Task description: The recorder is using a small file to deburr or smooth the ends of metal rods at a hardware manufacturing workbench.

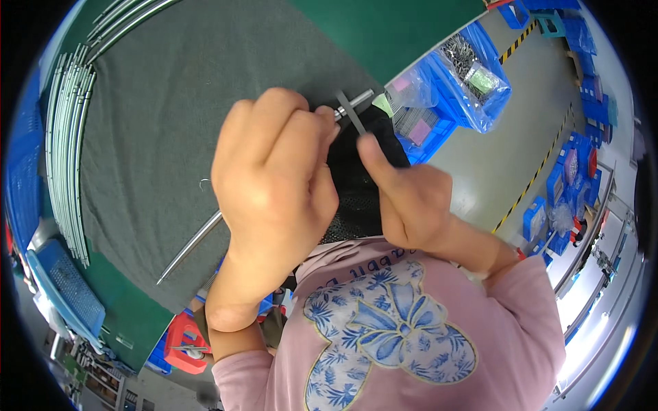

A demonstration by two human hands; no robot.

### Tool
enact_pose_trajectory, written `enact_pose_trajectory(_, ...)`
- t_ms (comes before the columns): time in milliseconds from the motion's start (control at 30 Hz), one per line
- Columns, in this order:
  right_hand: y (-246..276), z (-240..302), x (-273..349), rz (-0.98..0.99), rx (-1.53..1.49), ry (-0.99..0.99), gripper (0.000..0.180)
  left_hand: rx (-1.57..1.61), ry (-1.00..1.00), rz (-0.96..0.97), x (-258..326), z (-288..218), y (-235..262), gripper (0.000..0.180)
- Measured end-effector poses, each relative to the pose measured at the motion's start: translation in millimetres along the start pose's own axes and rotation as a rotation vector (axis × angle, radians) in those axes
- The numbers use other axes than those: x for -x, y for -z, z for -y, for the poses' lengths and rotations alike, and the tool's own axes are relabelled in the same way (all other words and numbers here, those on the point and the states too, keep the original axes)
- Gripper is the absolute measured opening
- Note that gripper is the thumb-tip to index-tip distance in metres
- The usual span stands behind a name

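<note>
My left hand (274, 171) is closed around a long thin metal rod (188, 250) that runs from the lower left up to its bright end by the table edge. My right hand (404, 195) pinches a small dark flat strip (351, 113) against the rod's upper end, thumb pointing up. Both hands meet over a piece of black mesh fabric (353, 185) that hangs below them. The middle of the rod is hidden inside my left fist.
A grey felt mat (171, 123) covers the green table (384, 27). A bundle of long curved metal rods (65, 151) lies along the mat's left edge. Blue bins (452, 89) with bagged small parts stand on the floor to the right. A blue crate (65, 288) sits lower left.
</note>
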State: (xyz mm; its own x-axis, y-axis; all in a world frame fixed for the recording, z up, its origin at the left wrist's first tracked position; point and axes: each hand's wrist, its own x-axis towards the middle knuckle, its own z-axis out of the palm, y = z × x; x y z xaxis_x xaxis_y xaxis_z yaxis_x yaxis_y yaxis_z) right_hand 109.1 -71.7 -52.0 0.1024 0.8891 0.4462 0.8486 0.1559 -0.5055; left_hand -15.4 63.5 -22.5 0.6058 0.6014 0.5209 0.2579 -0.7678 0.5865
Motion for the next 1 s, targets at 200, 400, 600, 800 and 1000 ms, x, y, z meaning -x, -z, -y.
enact_pose_trajectory(200,3,8,-10,0.088,-0.059,-0.055,0.054,0.001,0.022,0.004,0,1,3,0.016)
enact_pose_trajectory(400,-22,0,-31,-0.150,-0.033,0.041,0.057,0.010,0.040,0.011,-2,-2,5,0.016)
enact_pose_trajectory(600,-28,-6,-31,-0.168,-0.086,0.029,0.058,-0.025,0.035,0.000,-1,-3,3,0.015)
enact_pose_trajectory(800,-26,-5,4,-0.149,-0.087,-0.006,0.059,-0.025,0.014,0.010,-1,-1,3,0.015)
enact_pose_trajectory(1000,-33,-1,0,-0.210,-0.116,-0.003,0.056,-0.031,0.037,0.010,0,-2,6,0.014)
